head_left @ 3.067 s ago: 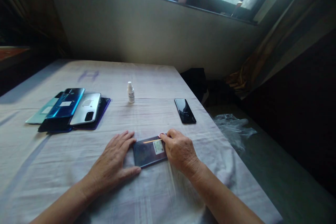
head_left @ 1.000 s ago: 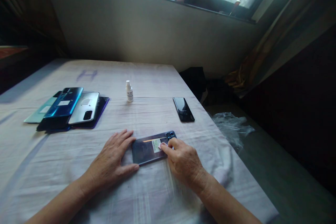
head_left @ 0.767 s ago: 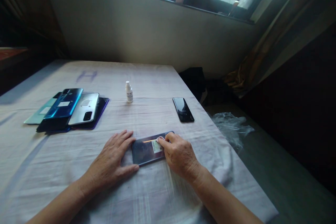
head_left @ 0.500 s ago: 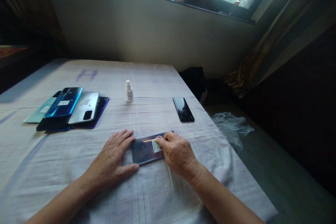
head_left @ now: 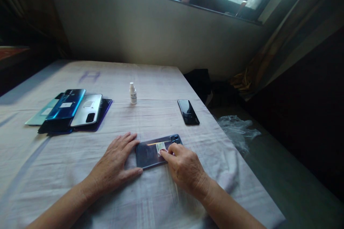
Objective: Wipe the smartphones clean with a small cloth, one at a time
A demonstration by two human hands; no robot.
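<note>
A dark smartphone [head_left: 150,155] lies back side up on the cloth, its camera lenses at the far right corner and a printed label [head_left: 160,146] on its back. My left hand [head_left: 118,159] rests flat with fingers spread, thumb and fingertips touching the phone's left end. Between the thumb and fingers of my right hand [head_left: 185,166] is a small pinkish-white wad [head_left: 162,152], mostly hidden, pressed on the label's lower edge. This hand covers the phone's lower right part.
A white dropper bottle [head_left: 133,93] stands upright behind the phone. Another black phone [head_left: 188,112] lies to the right. Several phones, a blue one [head_left: 66,105] on top, overlap in a pile at left. The table's right edge [head_left: 236,155] drops to a floor with clear plastic [head_left: 238,130].
My right hand has moved slightly toward me and to the right, sliding the wad down the label. The phone's camera lenses now show. My left hand keeps its place.
</note>
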